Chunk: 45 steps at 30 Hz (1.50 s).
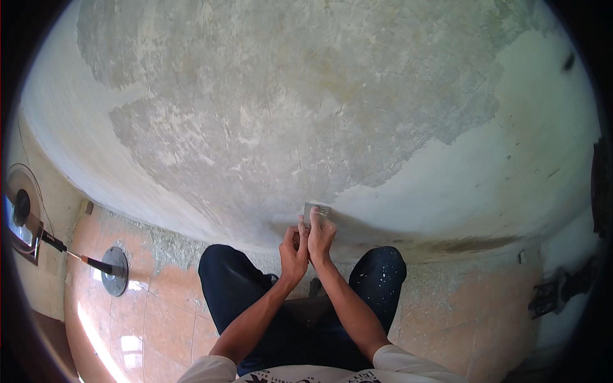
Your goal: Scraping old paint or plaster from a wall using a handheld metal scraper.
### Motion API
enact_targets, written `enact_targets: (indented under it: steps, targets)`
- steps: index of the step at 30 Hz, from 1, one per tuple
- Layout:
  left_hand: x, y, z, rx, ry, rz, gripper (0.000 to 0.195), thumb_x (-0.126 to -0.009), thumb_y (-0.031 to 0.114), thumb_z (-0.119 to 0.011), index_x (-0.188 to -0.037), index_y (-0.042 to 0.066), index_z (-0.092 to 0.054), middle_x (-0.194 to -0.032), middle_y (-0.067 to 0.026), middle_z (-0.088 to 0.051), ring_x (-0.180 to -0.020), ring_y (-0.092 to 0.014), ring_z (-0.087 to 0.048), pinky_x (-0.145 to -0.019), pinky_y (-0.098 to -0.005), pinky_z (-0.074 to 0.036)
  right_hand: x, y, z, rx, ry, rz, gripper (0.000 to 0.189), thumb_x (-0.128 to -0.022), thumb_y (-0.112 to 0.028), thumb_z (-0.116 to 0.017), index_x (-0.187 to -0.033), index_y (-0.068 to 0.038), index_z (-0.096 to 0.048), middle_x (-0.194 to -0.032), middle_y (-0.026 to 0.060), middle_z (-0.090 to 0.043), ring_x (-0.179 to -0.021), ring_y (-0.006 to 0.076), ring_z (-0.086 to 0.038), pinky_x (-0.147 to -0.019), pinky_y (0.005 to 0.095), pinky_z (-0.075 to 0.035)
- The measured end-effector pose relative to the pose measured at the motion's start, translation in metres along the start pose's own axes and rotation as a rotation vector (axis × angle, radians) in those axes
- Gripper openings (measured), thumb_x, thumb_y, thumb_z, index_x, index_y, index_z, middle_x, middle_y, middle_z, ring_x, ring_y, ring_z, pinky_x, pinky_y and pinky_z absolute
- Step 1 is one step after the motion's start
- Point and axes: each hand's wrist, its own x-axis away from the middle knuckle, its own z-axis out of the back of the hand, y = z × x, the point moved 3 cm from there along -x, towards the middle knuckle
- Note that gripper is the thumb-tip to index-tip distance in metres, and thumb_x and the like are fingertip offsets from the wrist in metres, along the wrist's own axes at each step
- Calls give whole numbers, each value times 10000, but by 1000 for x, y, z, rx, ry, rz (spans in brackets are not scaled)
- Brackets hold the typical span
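Observation:
Before me rises a wall (pixel 297 119) whose middle is bare, rough grey plaster, with smooth pale paint around it. My right hand (pixel 321 237) grips a flat metal scraper blade (pixel 317 211), its thumb pressed on the face, and the blade lies against the low part of the wall. Close beside it, touching, is my left hand (pixel 294 249); its fingers are bent near the lower edge of the blade, and whether they hold it too is hard to see. Any handle of the scraper is hidden by the hands.
Paint flakes (pixel 177 249) litter the tiled floor (pixel 167 306) along the wall's foot. A pedestal fan (pixel 115 271) stands at the left. Dark objects (pixel 546 298) lie at the far right. My knees are bent on either side of my arms, the right one flecked with white.

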Motion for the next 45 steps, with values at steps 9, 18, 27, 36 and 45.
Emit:
enact_targets:
  steps: [9,18,27,36,45]
  targets:
    - [4,-15,4,-85,-7,46,324,-1175,288,-588,-1094,-22,-639,-786,-101,-672,-695,-104,-571,-594,-347,-456,10,7,4,-68,14,-109,506,-1133,-400,-650,-860,25,-682,-777,88,-703,-625,138,-623,-538,322,-476]
    - [4,-21,-4,-53,6,-14,398,-1193,370,-531,-1087,-3,-620,-738,-67,-615,-596,-90,-537,-526,-323,-427,7,7,14,191,50,11,555,-1141,-410,-633,-784,12,-687,-709,23,-650,-630,112,-600,-553,335,-476]
    - [12,-28,-1,-73,5,36,329,-1181,300,-570,-1102,-16,-618,-824,-128,-703,-713,-105,-601,-603,-350,-481,13,19,21,260,75,52,547,-1143,-412,-631,-833,32,-705,-740,38,-677,-659,128,-640,-578,329,-514]
    - [5,-23,-3,-40,25,-51,300,-1180,271,-571,-1104,-16,-616,-787,-80,-659,-675,-77,-561,-571,-311,-444,6,13,8,-6,20,-18,530,-1156,-379,-622,-804,11,-690,-728,62,-687,-590,118,-601,-532,302,-449]
    - [0,-9,-1,-71,48,-123,304,-1178,279,-572,-1085,-8,-612,-782,-81,-655,-666,-74,-546,-562,-310,-431,8,-3,1,60,27,4,543,-1156,-402,-617,-783,-8,-638,-732,41,-654,-574,114,-565,-526,299,-426]
